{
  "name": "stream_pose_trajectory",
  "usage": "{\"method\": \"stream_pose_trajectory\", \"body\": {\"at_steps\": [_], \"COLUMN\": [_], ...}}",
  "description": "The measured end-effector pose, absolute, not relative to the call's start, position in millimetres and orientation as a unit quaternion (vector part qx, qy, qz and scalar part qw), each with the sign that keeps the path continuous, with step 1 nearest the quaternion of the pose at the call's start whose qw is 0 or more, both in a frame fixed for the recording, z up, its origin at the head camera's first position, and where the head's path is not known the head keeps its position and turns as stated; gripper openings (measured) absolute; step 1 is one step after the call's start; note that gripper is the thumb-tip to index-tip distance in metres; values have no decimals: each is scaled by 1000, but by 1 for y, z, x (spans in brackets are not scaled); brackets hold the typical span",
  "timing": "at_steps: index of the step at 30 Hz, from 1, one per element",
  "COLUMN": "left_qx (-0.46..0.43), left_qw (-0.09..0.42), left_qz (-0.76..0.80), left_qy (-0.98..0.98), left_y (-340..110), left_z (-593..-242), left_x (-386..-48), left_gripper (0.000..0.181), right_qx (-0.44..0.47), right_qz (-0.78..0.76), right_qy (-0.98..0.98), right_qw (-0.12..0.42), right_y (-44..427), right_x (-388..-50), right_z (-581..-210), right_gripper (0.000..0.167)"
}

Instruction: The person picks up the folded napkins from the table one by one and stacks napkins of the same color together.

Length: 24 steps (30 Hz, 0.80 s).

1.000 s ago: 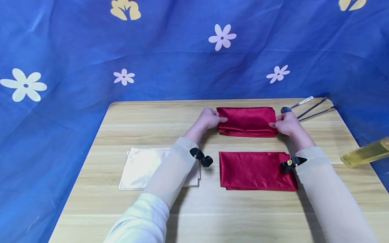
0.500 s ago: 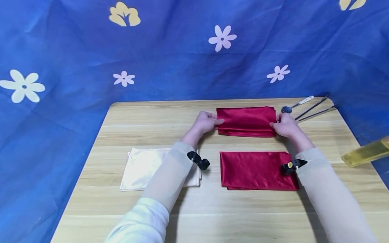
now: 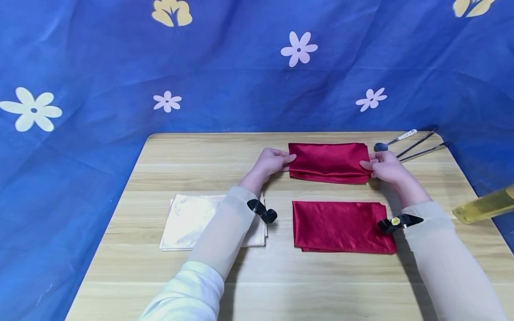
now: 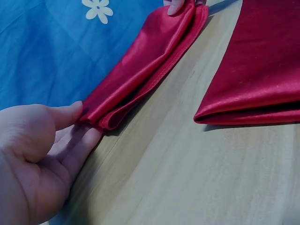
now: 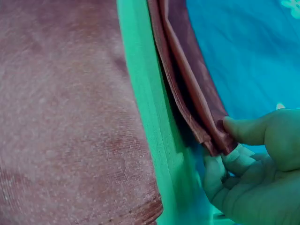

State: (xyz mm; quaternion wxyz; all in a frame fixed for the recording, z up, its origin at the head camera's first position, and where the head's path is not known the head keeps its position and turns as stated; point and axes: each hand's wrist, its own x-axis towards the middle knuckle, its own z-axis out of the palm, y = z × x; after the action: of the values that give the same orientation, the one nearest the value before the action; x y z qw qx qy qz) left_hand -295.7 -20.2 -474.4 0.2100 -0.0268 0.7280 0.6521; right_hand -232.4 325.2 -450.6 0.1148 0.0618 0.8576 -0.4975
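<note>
Head view: the left hand [image 3: 271, 161] and right hand [image 3: 387, 167] pinch the far red cloth [image 3: 328, 162] at nine and three o'clock, I'd guess to hold its folds together, twelve o'clock from the near red cloth [image 3: 339, 227].

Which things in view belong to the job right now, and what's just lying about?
In the job:
far red cloth, pinched at its ends by the left hand and right hand

Lying about:
near red cloth and white cloth, both folded, in neither hand, though possibly part of the same work
spoon
thin dark utensils
yellow object at the right, identity unclear
</note>
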Motion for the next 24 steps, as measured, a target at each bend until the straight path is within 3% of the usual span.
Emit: {"method": "stream_pose_trajectory", "body": {"at_steps": [3,6,16,24], "left_qx": [-32,-37,-34,-29], "left_qw": [197,188,184,179], "left_qz": [667,675,680,684], "left_qy": [718,713,709,707], "left_y": [-19,-17,-17,-22], "left_z": [-476,-477,-474,-473], "left_x": [-294,-294,-294,-291], "left_gripper": [31,30,25,23], "right_qx": [75,88,135,129], "right_qz": [-525,-559,-634,-701], "right_qy": [839,815,758,698], "right_qw": [124,125,75,66], "right_y": [329,332,336,338], "right_x": [-232,-231,-228,-223], "right_z": [-456,-461,-464,-463], "right_gripper": [52,60,59,65]}}
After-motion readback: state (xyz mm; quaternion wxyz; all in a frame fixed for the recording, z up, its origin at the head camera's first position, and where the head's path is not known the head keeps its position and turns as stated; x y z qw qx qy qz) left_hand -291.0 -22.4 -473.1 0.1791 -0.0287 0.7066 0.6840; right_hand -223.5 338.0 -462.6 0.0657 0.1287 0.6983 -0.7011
